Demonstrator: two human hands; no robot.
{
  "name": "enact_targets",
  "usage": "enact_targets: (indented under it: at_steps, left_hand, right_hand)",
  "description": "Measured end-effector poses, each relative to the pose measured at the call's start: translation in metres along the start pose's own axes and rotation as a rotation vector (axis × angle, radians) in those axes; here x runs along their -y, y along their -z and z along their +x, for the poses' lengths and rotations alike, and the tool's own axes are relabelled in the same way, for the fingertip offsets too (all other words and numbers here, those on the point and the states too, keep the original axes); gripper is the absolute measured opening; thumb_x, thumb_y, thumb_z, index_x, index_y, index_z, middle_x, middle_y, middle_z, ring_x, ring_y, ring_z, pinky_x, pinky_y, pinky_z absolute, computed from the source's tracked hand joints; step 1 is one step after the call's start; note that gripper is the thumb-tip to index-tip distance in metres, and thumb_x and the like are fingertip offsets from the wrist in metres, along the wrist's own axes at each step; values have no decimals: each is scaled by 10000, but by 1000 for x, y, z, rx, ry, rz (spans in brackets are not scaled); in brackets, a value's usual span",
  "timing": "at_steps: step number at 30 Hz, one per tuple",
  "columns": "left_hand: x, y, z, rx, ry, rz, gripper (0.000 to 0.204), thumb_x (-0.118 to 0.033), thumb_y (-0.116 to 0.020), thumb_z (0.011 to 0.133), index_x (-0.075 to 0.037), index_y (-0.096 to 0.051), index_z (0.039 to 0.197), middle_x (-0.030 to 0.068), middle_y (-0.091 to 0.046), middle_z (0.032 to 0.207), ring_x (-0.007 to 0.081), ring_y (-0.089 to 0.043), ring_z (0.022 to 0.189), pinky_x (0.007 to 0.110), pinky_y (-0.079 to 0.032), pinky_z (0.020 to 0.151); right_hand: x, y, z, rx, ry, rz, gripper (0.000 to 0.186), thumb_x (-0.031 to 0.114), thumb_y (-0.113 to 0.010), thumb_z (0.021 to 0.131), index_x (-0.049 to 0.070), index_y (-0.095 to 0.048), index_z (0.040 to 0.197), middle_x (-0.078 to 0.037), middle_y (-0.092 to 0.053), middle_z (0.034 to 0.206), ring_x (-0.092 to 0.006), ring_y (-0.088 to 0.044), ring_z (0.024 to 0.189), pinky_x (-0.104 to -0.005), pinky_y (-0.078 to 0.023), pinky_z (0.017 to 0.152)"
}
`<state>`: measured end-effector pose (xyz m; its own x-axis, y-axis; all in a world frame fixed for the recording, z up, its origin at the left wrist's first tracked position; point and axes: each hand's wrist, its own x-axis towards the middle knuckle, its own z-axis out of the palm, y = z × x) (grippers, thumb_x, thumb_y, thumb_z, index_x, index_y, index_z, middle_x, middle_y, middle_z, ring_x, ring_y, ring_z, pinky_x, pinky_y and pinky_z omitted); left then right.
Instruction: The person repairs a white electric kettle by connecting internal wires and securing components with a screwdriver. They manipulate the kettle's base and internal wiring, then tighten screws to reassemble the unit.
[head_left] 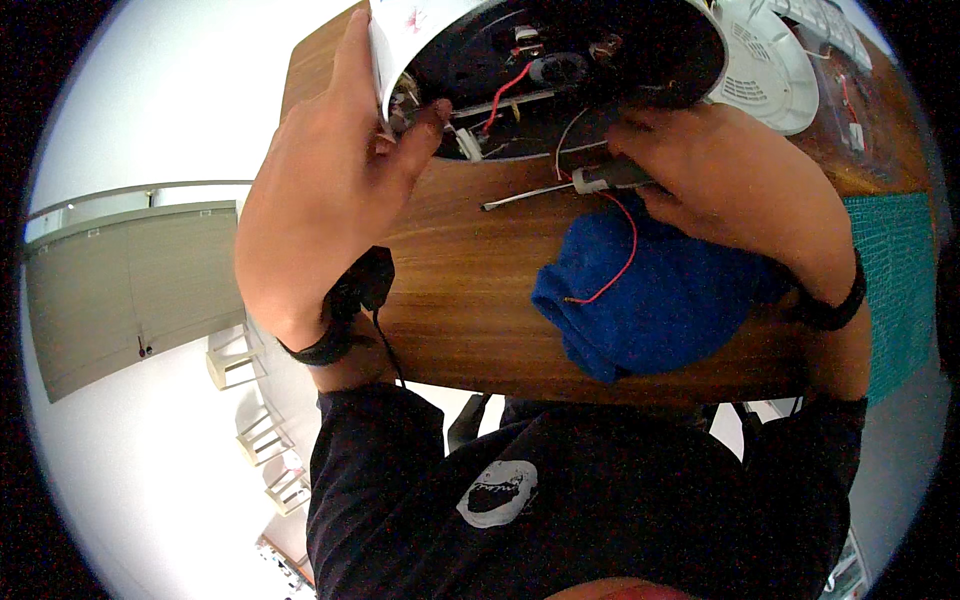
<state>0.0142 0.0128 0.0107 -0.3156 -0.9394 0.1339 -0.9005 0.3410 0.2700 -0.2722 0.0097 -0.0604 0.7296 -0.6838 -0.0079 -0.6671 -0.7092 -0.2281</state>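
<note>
A white, rounded appliance housing [410,35] lies on its side at the far edge of the view, its open end facing me. Inside its dark cavity are a red wire, a white connector and metal parts. My left hand [320,190] grips the housing's left rim, fingers along the outside and thumb at the opening. In my right hand [735,180] is a screwdriver [593,181], its shaft pointing left and its handle partly hidden by the fingers. That hand is close to the rim's lower right. Below it, a loose red wire [634,250] trails over a crumpled blue cloth [650,310].
The wooden table [450,280] carries a white vented cover [770,85] at the far right, near a clear bag [855,110] with small wired parts. A green cutting mat [900,270] lies at the right. Several chairs [262,425] stand on the floor at left.
</note>
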Motion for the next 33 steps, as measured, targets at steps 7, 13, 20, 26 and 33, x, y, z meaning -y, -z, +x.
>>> enact_targets:
  at_steps: [7,13,20,26,33]
  left_hand:
    - [6,4,-3,-4,17,126,726,-109,-696,945,-102,-364,1591,201,-742,907,310,-751,794,400,-580,734]
    - [10,7,3,67,47,57,717,-54,-638,962,-100,-330,1608,198,-750,916,302,-759,830,403,-587,748]
    - [18,14,3,147,23,-38,700,-18,-620,960,-93,-342,1598,160,-751,899,232,-724,798,362,-575,766]
    - [21,12,7,162,93,-100,470,-173,-705,941,-54,-547,1367,210,-693,884,350,-688,799,422,-511,716]
    - [33,17,-1,238,181,-38,231,-191,-675,958,-28,-671,1120,156,-636,785,248,-616,711,353,-478,683]
  right_hand:
    - [-4,19,0,-74,102,67,435,97,-731,809,32,-578,1212,-204,-657,1125,-438,-653,1033,-498,-555,856]
    - [-13,31,-6,-168,116,65,521,22,-756,743,30,-542,1218,-194,-659,1104,-442,-651,1011,-503,-543,825]
    - [-11,32,-1,-225,184,138,537,-3,-784,705,31,-520,1171,-180,-647,1016,-437,-651,943,-480,-539,752]
    - [-3,25,-2,-334,221,48,485,55,-792,732,36,-535,1144,-178,-641,1034,-429,-658,799,-474,-537,626]
    - [9,16,4,-366,256,-91,393,110,-782,756,54,-564,1077,-138,-665,1076,-346,-680,691,-412,-556,539]
